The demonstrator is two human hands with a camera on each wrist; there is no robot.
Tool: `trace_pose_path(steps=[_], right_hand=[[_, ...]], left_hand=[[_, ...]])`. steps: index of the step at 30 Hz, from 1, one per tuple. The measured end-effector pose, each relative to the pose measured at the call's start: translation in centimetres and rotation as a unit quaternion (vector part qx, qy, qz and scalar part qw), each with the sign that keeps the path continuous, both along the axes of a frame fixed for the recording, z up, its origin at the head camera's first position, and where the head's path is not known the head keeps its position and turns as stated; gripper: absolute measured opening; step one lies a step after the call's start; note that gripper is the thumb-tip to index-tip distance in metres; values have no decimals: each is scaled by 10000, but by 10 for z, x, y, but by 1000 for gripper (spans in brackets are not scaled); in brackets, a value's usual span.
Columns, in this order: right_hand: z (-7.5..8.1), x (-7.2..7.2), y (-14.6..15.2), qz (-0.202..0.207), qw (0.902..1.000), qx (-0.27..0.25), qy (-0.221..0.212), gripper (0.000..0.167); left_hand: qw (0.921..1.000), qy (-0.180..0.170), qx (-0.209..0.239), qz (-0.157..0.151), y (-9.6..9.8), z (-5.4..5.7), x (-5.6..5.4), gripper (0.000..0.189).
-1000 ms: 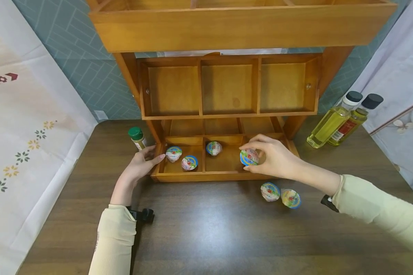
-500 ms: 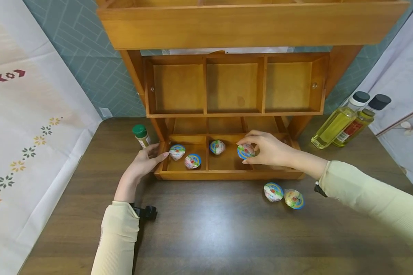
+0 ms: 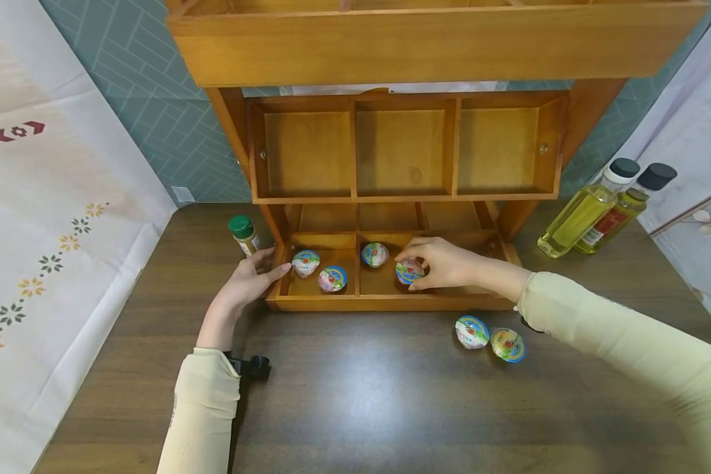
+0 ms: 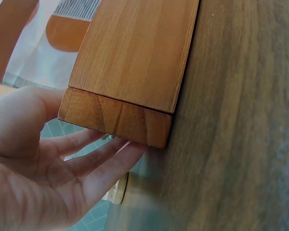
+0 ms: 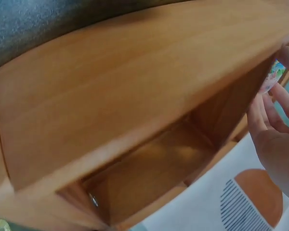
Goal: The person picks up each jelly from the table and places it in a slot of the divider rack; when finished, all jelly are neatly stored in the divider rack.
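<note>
In the head view, my right hand (image 3: 444, 264) pinches a small jelly cup (image 3: 409, 272) with a blue-rimmed printed lid, in the middle compartment of the bottom tier. The right wrist view shows part of that jelly cup (image 5: 274, 77) at the fingertips. Another jelly cup (image 3: 374, 255) sits to its left in the same compartment. Two more, a white one (image 3: 305, 263) and a pink one (image 3: 332, 279), are in the left compartment. My left hand (image 3: 244, 289) holds the left end of the wooden rack (image 3: 391, 303), thumb over the wall and fingers along its outer side (image 4: 115, 118).
A white-lidded jelly cup (image 3: 471, 332) and a yellow one (image 3: 507, 345) lie on the table before the rack. A green-capped seasoning bottle (image 3: 243, 232) stands left of it. Two oil bottles (image 3: 577, 217) stand at the right. Upper tiers (image 3: 399, 151) rise above the bottom one.
My right hand has carried the jelly cup leftward, from near the right divider toward the other cup in the middle compartment. The left hand keeps its place; the view has shifted slightly.
</note>
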State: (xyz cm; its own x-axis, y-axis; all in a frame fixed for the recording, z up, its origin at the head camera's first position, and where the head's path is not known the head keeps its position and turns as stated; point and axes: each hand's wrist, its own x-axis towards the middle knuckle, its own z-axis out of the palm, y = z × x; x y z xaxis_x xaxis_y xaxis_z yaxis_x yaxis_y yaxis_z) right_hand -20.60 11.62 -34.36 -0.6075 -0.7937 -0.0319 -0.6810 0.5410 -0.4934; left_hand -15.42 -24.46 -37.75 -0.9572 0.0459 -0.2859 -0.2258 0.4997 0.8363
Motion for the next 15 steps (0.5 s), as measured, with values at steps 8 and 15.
trace_pose_path(steps=[8,15], right_hand=[[-12,-2,-2,74,9997,63,229,49],[-16,-1,-3,-33,9998,136,153,50]], left_hand=[[10000,-36,50,10,0,0,0,72],[9999,-51,89,44,1,1,1,72]])
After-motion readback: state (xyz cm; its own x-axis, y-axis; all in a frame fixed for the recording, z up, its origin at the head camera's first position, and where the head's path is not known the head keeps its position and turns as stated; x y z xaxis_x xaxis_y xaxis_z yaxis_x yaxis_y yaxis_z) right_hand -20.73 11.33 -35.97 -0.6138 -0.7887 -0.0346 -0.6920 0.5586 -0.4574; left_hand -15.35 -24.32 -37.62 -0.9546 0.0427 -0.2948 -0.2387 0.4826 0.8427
